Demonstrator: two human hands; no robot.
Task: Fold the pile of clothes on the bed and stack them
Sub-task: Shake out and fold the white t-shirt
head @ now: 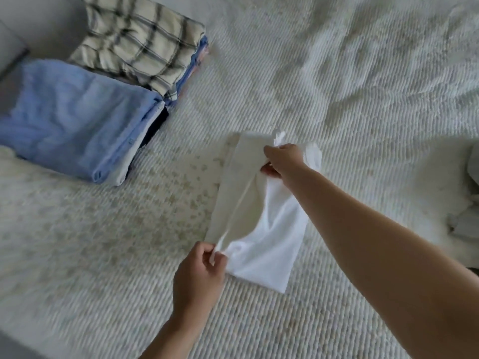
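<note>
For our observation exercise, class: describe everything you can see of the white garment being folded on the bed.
The white garment is thin, soft cloth, partly folded into a long narrow strip lying lengthwise on the textured bedspread. Its left flap is lifted and held taut along one edge. The left hand pinches the near corner; the right hand grips the far end, where the cloth bunches. The near right corner lies flat. What kind of garment it is cannot be told.

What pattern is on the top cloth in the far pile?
The top cloth is cream with dark crossing stripes, a plaid check; the head view shows it.
</note>
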